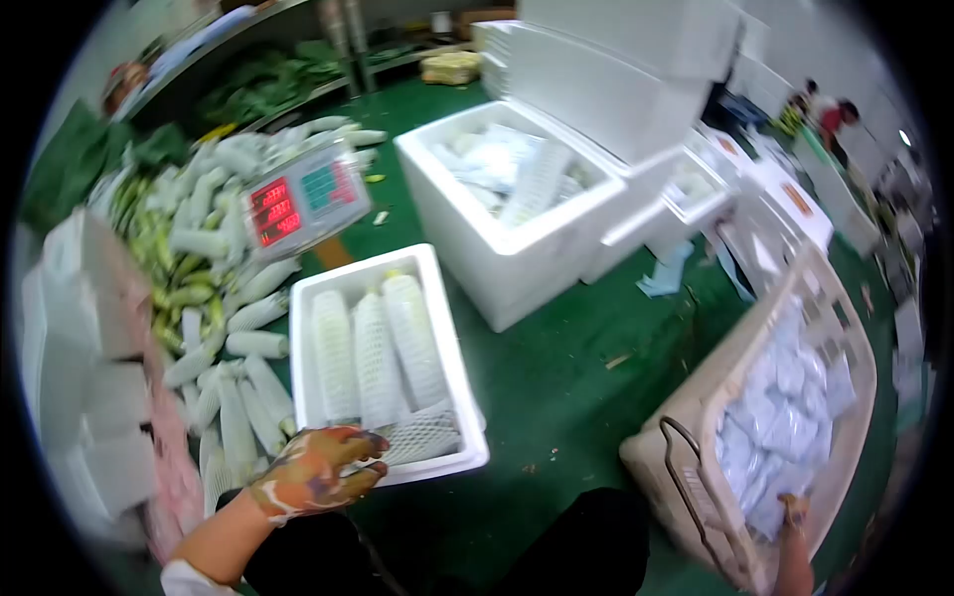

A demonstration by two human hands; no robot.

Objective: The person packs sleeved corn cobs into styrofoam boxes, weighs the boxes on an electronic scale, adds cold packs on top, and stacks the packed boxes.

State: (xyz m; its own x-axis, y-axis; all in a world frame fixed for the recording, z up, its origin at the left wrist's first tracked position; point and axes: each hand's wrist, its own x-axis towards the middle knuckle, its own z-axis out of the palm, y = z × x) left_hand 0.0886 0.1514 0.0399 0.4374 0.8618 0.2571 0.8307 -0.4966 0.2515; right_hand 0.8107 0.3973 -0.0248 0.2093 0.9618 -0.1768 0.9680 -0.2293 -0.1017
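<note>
My left hand (320,471), in a stained glove, is open with its fingers apart over the near end of a white foam box (459,397). In that box, long pale-green vegetables (370,348) in white foam net sleeves lie lengthwise, and another netted one (422,435) lies crosswise at the near end, beside my fingertips. At the lower right, my right hand (793,509) reaches into a beige plastic crate (676,477). Its fingers appear curled on a whitish ice pack (767,515) among several similar ones; the grip is small and partly hidden.
A scale display (306,197) with red digits stands behind the box. Netted vegetables (238,407) and bare green ones (184,273) are heaped left. A larger foam box (467,238) holds packs, with stacked foam boxes (616,70) behind. People (835,119) are far right.
</note>
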